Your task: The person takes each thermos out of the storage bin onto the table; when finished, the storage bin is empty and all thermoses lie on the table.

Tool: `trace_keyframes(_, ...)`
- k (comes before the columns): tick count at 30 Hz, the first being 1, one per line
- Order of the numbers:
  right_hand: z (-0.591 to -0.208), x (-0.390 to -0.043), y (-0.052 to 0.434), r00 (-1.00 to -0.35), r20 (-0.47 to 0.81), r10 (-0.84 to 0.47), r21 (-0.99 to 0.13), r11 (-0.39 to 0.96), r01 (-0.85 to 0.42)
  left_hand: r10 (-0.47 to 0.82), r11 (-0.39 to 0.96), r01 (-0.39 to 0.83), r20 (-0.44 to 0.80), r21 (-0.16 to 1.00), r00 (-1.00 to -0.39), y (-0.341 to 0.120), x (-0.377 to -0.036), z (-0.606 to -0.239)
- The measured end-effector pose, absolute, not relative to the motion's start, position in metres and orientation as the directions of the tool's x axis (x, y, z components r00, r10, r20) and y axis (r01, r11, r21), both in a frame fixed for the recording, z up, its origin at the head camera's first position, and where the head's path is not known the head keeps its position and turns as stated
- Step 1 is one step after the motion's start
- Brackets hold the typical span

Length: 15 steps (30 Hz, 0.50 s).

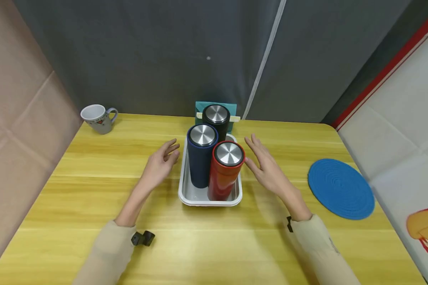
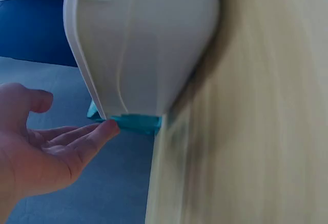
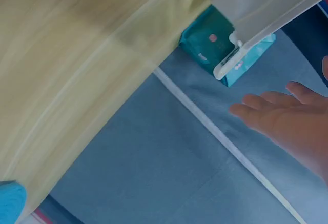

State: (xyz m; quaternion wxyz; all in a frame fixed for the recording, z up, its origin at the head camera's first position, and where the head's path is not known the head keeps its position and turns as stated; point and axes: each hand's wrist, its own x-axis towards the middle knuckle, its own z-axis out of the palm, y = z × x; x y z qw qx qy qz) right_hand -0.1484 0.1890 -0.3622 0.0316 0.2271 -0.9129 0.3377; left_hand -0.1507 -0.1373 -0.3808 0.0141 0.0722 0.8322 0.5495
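1. Head view: a white, rectangular, round-cornered tray (image 1: pixel 210 203) sits on the yellow wood-grain desk (image 1: pixel 199 249). Upright in it stand a navy-blue cylindrical bottle (image 1: pixel 200 166) and, nearer the person, a glossy red cylindrical bottle (image 1: pixel 224 178); a black cylindrical bottle (image 1: pixel 217 118) rises at the far end. All three have silver disc tops.
2. Same view: the left hand (image 1: pixel 160 162) is beside the tray, fingers loosely bent, holding nothing. The right hand (image 1: pixel 267 168) is spread wide on the other side, its thumb near the red bottle; whether they touch, I cannot tell.
3. Same view: a teal packet (image 1: pixel 232 107) stands behind the black bottle, a grey patterned ceramic mug (image 1: pixel 101 120) at the far left, a blue round ridged mat (image 1: pixel 342 190) at the right.
4. Left wrist view: the hand is empty, thumb apart from its extended fingers, fingertips close to the tray's wall.
5. Right wrist view: fingers extended, nothing held; the tray's end overlaps the packet.
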Motion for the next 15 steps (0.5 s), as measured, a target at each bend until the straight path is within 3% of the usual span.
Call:
trace_keyframes(4, -0.357, -0.143, 0.186, -0.885, 0.24, -0.398, -0.617, 0.642, -0.456, 0.12, 0.293, 0.056, 0.022, 0.954, -0.993, -0.13, -0.15, -0.375)
trace_keyframes(15, -0.35, -0.134, 0.184, -0.855, 0.295, -0.427, -0.73, 0.476, -0.49, 0.123, 0.323, -0.02, -0.063, 0.946, -0.99, -0.123, -0.154, -0.374)
